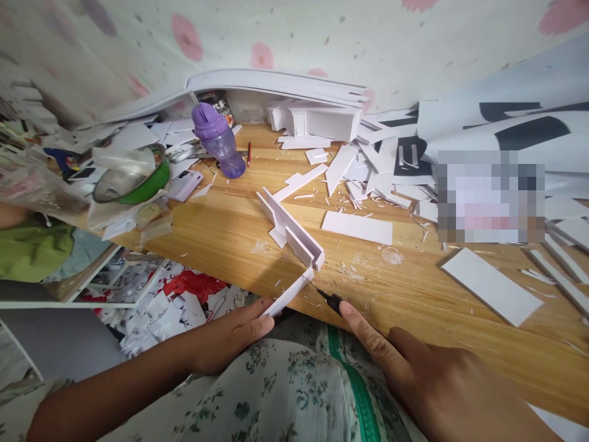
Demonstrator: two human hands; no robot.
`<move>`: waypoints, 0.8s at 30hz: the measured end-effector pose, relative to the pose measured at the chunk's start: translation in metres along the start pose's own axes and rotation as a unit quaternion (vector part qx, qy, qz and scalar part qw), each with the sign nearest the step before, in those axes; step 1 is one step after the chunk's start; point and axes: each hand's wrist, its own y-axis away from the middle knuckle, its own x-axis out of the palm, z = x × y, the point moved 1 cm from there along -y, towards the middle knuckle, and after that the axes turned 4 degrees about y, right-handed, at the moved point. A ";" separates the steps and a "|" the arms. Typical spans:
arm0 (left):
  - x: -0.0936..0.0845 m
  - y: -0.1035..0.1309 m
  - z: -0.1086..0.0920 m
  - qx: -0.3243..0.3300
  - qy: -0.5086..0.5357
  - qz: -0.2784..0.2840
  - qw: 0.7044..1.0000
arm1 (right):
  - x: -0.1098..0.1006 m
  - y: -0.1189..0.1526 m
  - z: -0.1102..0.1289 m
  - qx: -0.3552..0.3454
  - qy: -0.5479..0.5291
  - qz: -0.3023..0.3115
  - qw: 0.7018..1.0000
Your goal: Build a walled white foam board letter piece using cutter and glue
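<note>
My left hand (242, 334) pinches the near end of a thin white strip (289, 293) at the table's front edge. The strip's far end touches the tabletop just in front of a white angled piece (297, 230) with upright walls. My right hand (400, 359) is closed around a black-handled knife (332, 301), its index finger stretched along the handle. The knife's thin blade points left and meets the strip near its far end. A flat white rectangle (358, 228) lies behind and to the right of the knife.
The wooden table (216, 227) bears a purple bottle (218, 141), a green bowl (142, 187) and a phone (184, 185) at the left. White offcuts (340, 169) are heaped at the back. Another white panel (492, 286) lies right. Scraps (179, 313) fill the space below left.
</note>
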 end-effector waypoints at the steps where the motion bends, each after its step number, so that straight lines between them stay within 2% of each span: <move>1: 0.000 0.000 -0.001 0.002 0.002 0.002 1.000 | -0.002 -0.002 0.001 -0.019 0.019 -0.005 1.000; 6: 0.002 0.000 0.000 0.002 0.015 0.009 1.000 | -0.013 -0.011 0.005 -0.055 0.075 -0.010 0.996; 10: 0.002 0.000 0.003 -0.014 0.017 0.008 1.000 | -0.006 -0.008 0.007 -0.053 0.072 0.001 0.996; 16: 0.001 -0.001 -0.001 -0.010 0.017 0.004 1.000 | 0.008 -0.006 0.008 -0.035 0.060 0.094 0.993; 24: 0.002 0.000 0.001 0.007 0.034 0.005 0.999 | 0.004 -0.017 0.007 -0.054 0.040 0.044 0.997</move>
